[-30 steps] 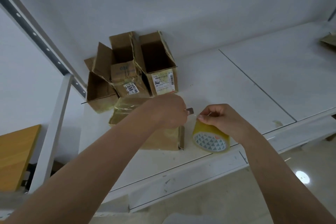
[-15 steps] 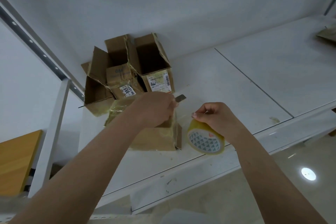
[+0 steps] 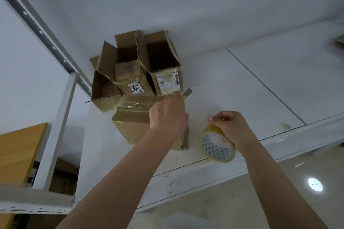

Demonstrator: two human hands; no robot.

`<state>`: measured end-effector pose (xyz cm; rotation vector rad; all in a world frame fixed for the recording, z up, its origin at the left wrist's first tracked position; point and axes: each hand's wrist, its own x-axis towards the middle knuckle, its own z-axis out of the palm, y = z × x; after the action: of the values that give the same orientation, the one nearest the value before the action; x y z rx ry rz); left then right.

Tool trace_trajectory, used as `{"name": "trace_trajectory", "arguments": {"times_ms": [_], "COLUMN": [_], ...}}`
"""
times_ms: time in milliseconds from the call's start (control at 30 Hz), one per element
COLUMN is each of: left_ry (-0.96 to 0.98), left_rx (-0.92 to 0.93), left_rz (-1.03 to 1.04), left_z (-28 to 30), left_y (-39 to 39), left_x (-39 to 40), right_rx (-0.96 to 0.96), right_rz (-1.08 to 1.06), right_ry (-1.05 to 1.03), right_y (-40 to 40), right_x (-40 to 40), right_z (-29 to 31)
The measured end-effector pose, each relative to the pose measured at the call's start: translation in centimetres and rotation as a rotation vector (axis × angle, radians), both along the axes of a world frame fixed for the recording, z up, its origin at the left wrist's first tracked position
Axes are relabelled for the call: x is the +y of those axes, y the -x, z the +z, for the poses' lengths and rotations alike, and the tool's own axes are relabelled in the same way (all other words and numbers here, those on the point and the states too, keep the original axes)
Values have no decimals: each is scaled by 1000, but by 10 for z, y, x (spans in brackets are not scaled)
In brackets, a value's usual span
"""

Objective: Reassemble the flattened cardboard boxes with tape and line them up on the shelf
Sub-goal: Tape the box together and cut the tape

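**Fourth box taped, three already lined up at the back**

Three reassembled cardboard boxes (image 3: 134, 72) stand side by side against the back wall, toward the left end of the shelf (image 3: 232, 87), open tops up. The right one looks empty as far as I can see into it; the middle one's inside is dark and partly hidden by its flaps; the left one's opening shows only bare cardboard.

In front of them lies the box I'm working on (image 3: 134, 122), glossy tape across its upper face. My left hand (image 3: 168, 115) rests over its right end, fingers curled round a small cutter whose blade (image 3: 188, 92) pokes out beyond them. My right hand (image 3: 229, 126) grips the tape roll (image 3: 216, 145) near the shelf's front edge, fingertips pinching at its top

I judge the taping of this box nearly done; what's left is cutting the tape free, standing the box up and setting it in line. Whether more flattened boxes wait, I can't tell
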<state>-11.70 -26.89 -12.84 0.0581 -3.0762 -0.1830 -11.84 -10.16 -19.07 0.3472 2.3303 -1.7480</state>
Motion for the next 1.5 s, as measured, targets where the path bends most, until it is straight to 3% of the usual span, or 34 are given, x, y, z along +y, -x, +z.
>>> {"name": "trace_trajectory", "arguments": {"times_ms": [100, 300, 433, 567, 700, 1000, 1167, 1500], "left_ry": [-21, -40, -112, -205, -311, -1008, -1023, -935], "left_rx": [5, -47, -76, -32, 177, 323, 123, 281], "left_rz": [-81, -510, -597, -572, -535, -48, -40, 15], "left_z": [3, 14, 17, 14, 1, 18, 28, 19], "left_y": [-5, -29, -39, -39, -47, -57, -58, -72], "left_x": [-10, -74, -124, -144, -137, -102, -73, -94], "right_rx": [44, 135, 164, 200, 237, 328, 305, 189], "right_rz": [-2, 67, 174, 243, 252, 296, 362, 620], "right_ry": [3, 9, 5, -37, -20, -55, -73, 81], "right_y": [0, 0, -2, -5, -11, -22, -31, -32], "right_x": [-1, -12, -31, -47, -53, -59, -65, -63], "right_z": [6, 20, 32, 47, 61, 87, 99, 104]}}
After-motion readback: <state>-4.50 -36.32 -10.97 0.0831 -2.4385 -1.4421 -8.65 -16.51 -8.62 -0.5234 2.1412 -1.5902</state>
